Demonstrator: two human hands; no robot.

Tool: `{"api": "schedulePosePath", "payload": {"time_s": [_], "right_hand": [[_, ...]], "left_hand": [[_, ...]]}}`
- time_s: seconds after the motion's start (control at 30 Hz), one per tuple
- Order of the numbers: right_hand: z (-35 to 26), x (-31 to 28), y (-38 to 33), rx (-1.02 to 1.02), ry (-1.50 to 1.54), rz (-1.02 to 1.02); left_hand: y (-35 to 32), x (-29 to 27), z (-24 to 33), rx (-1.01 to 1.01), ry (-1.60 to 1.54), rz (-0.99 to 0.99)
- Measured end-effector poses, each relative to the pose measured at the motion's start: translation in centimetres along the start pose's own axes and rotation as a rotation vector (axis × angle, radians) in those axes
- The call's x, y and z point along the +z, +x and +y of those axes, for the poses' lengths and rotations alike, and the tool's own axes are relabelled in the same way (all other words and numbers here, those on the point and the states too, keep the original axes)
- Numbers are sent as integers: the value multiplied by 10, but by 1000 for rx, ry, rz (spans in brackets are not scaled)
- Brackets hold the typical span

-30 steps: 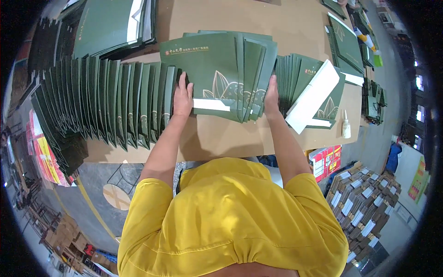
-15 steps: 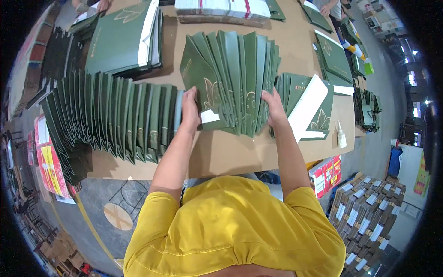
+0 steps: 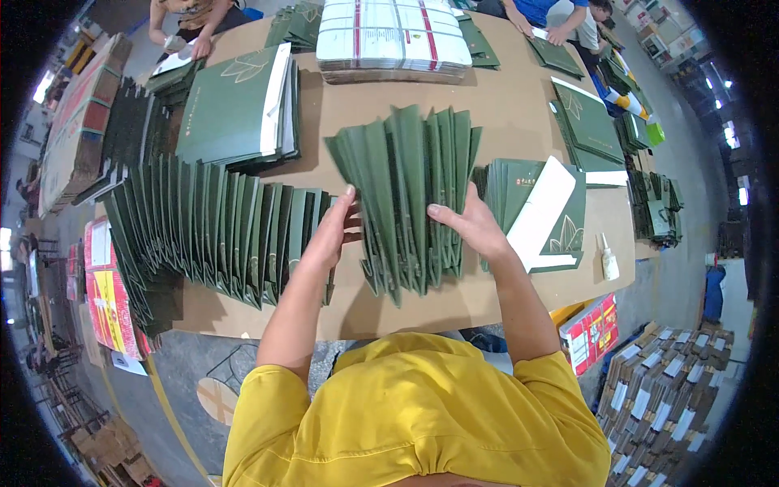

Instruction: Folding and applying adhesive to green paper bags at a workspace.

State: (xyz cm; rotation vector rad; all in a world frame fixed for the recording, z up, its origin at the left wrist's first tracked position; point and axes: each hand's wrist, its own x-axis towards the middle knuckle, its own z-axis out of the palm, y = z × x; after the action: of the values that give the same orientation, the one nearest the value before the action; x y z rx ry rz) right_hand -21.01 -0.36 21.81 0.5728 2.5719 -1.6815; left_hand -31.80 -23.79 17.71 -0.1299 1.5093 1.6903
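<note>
In front of me a bundle of green card folders [image 3: 398, 195] stands on edge, its spines fanned out toward the top. My right hand [image 3: 477, 227] is at the bundle's right side, thumb on the front folds and fingers behind. By the left side my left hand [image 3: 331, 231] has its fingers stretched apart; whether they touch the bundle I cannot tell. A long row of similar green folders [image 3: 219, 227] stands fanned to the left of that hand. Just right of my right hand lies a pile of green folders [image 3: 511, 183] with a white strip [image 3: 545, 207] across it.
A stack of larger green folders [image 3: 227, 109] lies at the far left, beside a strapped white bundle [image 3: 389, 36]. At the right are more folders [image 3: 588, 118] and a small white bottle [image 3: 608, 260]. Other people work at the table's far side. Bundled cardboard [image 3: 665, 398] stands on the floor.
The bundle has turned from showing a printed folder face to showing its folded edges, and sits nearer me. My left hand has loosened from it. The whole view has shifted slightly.
</note>
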Motion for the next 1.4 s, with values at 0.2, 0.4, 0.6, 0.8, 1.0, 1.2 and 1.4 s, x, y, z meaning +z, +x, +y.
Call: {"api": "schedulePosePath", "payload": {"time_s": [0.2,0.4,0.6,0.8,1.0,1.2,1.4], "right_hand": [[-2,32,18,105,1,-23],[0,20,24,73,31,-102],[-20,24,27,146,494,-150],[-12,20,43,65,395,-200],[20,44,68,33,79,-2],[-13,26,13,-7,25,-273],[-4,17,-14,43,199,-270]], "left_hand": [[-8,15,36,154,216,39],[0,11,59,261,165,48],[24,44,54,39,415,-85],[24,47,53,27,404,-27],[43,18,46,90,252,-98],[2,50,21,94,342,-105],[-31,30,3,43,471,14]]}}
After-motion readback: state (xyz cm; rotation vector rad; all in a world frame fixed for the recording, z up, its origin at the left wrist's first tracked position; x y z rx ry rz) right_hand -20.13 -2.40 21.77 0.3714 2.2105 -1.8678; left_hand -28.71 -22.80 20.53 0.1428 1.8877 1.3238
